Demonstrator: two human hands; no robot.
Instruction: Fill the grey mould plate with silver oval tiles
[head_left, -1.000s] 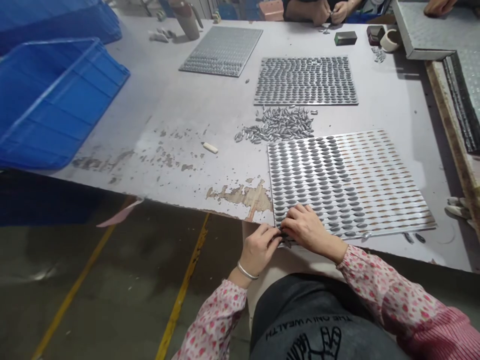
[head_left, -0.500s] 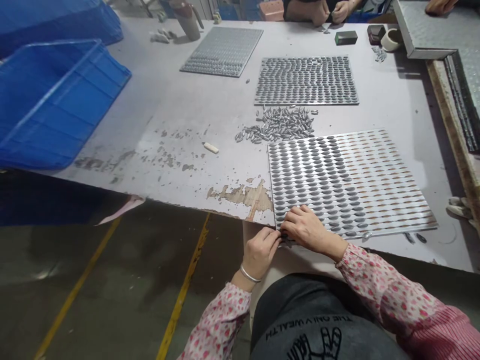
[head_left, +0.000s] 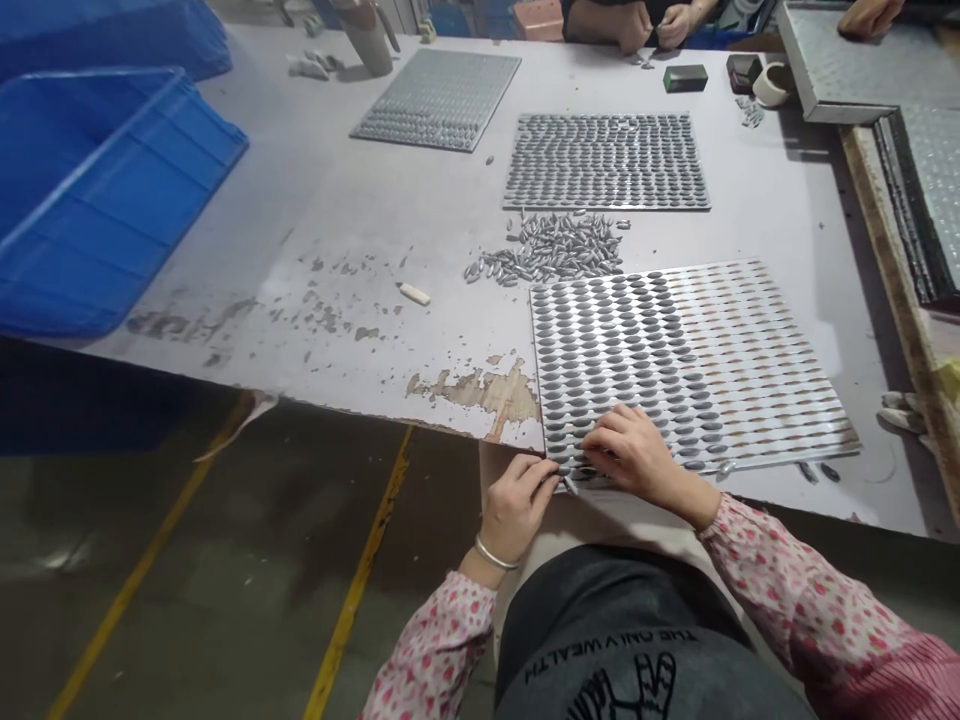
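Note:
A flat panel [head_left: 765, 370] with rows of slots lies at the table's near edge. Dark grey oval pieces [head_left: 600, 345] fill its left part; on the right the slots show bare, brownish marks. At the near left corner my left hand [head_left: 516, 508] is closed in a pinch, and a small silver oval piece [head_left: 570, 486] shows at its fingertips. My right hand [head_left: 634, 455] rests over the filled rows just to the right, fingers curled together and pointing left; whatever is under them is hidden. Beyond the panel lies a heap of loose oval pieces [head_left: 566, 247].
Two more panels, one full of ovals [head_left: 604, 160] and one paler [head_left: 442, 100], lie farther back. A blue crate [head_left: 112, 200] stands left, a small white tube [head_left: 414, 293] mid-table. A tape roll [head_left: 772, 85] and framed boards [head_left: 840, 100] are right. Another person's hands [head_left: 656, 25] work opposite.
My right hand has moved away from the left fingertips, rightward over the panel. My left hand stays at the corner, and the silver piece now shows there. The view has shifted slightly.

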